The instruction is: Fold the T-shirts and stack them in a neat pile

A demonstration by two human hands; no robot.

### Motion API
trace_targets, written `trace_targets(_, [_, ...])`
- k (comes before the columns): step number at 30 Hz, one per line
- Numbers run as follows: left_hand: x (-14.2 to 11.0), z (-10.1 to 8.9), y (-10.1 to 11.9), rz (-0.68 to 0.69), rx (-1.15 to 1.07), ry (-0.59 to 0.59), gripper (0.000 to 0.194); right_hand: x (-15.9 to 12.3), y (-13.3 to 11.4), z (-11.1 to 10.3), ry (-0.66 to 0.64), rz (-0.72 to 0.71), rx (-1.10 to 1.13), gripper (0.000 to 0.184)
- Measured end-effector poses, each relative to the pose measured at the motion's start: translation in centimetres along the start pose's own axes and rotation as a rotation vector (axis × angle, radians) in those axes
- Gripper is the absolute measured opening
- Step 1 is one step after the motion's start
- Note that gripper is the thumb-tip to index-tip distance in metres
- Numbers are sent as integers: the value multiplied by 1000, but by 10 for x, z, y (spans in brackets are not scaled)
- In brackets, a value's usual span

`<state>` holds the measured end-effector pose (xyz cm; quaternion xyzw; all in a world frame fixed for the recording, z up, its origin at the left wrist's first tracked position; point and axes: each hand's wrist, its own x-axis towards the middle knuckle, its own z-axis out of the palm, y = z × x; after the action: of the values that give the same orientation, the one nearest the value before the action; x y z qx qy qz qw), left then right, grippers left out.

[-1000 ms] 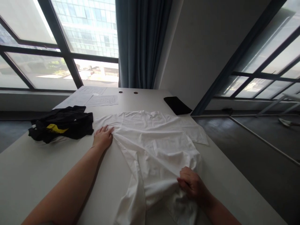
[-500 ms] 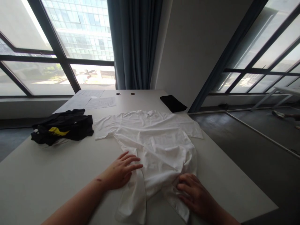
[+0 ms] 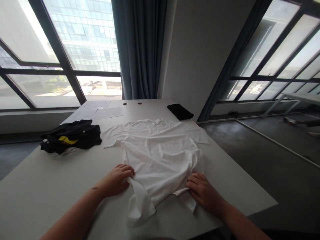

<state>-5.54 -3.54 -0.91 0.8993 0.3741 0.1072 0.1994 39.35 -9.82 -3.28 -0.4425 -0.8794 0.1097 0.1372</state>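
A white T-shirt [image 3: 160,160] lies spread on the white table [image 3: 75,186], its collar at the far side and its sleeves out to both sides. The lower part is creased, and its hem is bunched and folded near me. My left hand [image 3: 119,180] is closed on the shirt's left side edge, with a loose flap of cloth hanging from it toward me. At the lower right, my right hand [image 3: 201,190] grips the cloth by the hem, fingers curled over it. Both thumbs are partly hidden.
Left of the shirt lies a heap of black clothing [image 3: 82,131] with a yellow patch. A folded black cloth [image 3: 180,112] sits at the far right edge. Sheets of paper [image 3: 106,113] and two round cable holes are at the back, before a blue curtain [image 3: 140,50].
My left hand, spread flat on the shirt before, has moved left and closed on its side edge. My right hand has shifted slightly up and left. The lower cloth is pulled wider.
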Motion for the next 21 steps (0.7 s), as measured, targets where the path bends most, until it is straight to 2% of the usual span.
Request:
trace_targets(3, [-18,-3,-1,-87,57,-9,22,-7,7,-13,-59,-26,110,18])
trace_targets(8, [-41,-7,0,-300,77,-98,15,-21,21,-39,-167,176,258,33])
trace_targets(10, [-50,-7,-2,-362,56,-133,16,-21,20,-51,-238,205,281,35])
trace_targets(14, [-67,-14,-8,-346,2,-176,29,-12,14,-73,-445,333,361,34])
trace_targets(16, [-69,-21,-6,-359,10,-205,24,-2,14,-78,-511,398,318,31])
trace_targets(19, [-53,-30,4,-313,95,-185,17,22,20,-75,-462,371,111,28])
trace_targets(21, [-30,-29,12,-200,144,-86,20,46,27,-64,-367,308,-36,32])
